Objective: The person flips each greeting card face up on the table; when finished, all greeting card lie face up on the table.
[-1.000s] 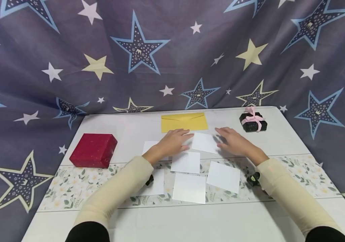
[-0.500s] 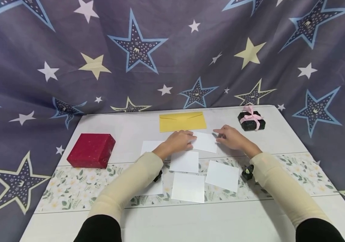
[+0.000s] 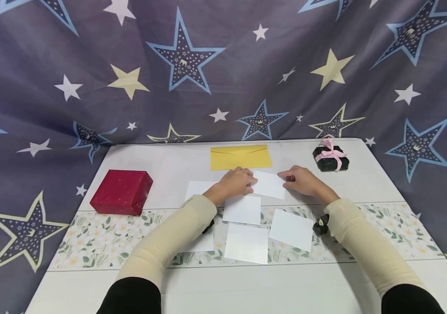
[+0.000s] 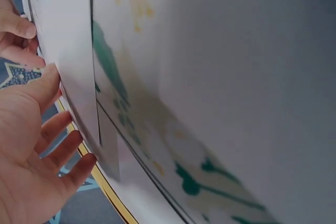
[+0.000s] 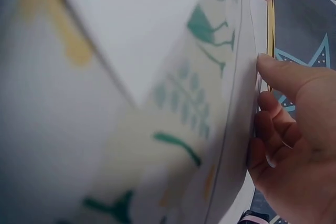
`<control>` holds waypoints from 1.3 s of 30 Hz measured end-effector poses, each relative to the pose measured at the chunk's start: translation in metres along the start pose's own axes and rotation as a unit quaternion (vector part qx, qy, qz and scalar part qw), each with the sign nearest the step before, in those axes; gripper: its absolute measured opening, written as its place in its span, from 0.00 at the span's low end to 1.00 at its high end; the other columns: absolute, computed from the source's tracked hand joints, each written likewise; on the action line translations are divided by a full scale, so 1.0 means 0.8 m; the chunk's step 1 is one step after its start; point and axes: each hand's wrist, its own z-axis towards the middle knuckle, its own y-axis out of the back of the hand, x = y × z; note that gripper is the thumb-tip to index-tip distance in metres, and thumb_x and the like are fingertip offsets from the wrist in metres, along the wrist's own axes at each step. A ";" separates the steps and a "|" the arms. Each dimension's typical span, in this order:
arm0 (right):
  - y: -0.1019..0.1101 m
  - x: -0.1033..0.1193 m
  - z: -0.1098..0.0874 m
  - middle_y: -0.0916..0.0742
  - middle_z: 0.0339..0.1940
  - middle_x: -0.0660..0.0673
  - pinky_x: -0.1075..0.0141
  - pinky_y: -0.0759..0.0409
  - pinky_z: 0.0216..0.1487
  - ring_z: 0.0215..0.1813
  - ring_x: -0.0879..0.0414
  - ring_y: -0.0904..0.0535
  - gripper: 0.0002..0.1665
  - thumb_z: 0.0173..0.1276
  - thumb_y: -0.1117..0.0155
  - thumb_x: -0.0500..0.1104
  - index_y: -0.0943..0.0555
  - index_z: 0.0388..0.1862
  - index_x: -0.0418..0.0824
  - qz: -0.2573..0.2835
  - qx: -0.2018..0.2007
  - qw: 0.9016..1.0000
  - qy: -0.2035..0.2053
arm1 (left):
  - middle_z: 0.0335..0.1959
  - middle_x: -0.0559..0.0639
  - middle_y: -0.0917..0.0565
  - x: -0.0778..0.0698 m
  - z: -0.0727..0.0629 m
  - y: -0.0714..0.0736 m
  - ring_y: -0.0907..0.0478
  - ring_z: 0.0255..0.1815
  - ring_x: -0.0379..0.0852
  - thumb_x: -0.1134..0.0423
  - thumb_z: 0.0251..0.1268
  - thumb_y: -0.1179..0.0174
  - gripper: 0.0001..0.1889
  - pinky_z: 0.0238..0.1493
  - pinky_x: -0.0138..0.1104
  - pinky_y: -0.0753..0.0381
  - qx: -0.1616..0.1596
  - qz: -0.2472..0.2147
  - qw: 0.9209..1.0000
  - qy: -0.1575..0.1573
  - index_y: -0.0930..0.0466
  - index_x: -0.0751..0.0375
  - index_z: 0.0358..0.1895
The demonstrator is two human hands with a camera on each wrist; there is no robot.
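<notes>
White card [image 3: 269, 185] between two pinching hands [image 3: 237, 181] [image 3: 303, 180]

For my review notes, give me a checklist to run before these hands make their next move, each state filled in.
1. Left hand at the far white card's left edge: ok.
2. Right hand at that card's right edge: ok.
3. Firm grip on both edges: cannot tell; the contact is too small to judge.
4. Yellow envelope separate from the card: cannot tell; their edges nearly meet.
5. Every card fully visible: not ok; the left arm partly covers a card on the left side.
6. Red box and ribboned black box apart from both hands: ok.
</notes>
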 end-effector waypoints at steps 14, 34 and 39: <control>-0.001 -0.004 0.012 0.16 0.41 0.43 0.60 0.27 0.49 0.43 0.52 0.25 0.23 0.63 0.26 0.38 0.14 0.58 0.41 0.061 -0.005 0.998 -0.033 | 0.72 0.49 0.25 0.003 -0.003 0.004 0.29 0.72 0.52 0.49 0.74 0.39 0.23 0.70 0.49 0.28 -0.004 -0.028 1.000 0.002 0.21 0.47 0.68; 0.000 0.001 0.014 0.17 0.40 0.44 0.61 0.28 0.51 0.44 0.52 0.25 0.15 0.64 0.30 0.33 0.17 0.50 0.36 0.104 0.004 0.993 -0.061 | 0.73 0.52 0.26 0.006 0.001 0.004 0.28 0.71 0.53 0.45 0.71 0.38 0.31 0.69 0.49 0.27 -0.004 -0.008 1.000 0.004 0.29 0.50 0.74; 0.007 -0.001 0.009 0.18 0.39 0.45 0.64 0.28 0.47 0.42 0.54 0.27 0.16 0.67 0.34 0.33 0.16 0.54 0.36 0.129 0.002 0.990 -0.051 | 0.65 0.55 0.19 0.001 0.006 0.005 0.21 0.64 0.53 0.46 0.71 0.37 0.35 0.65 0.45 0.22 -0.034 0.015 0.999 0.015 0.32 0.60 0.75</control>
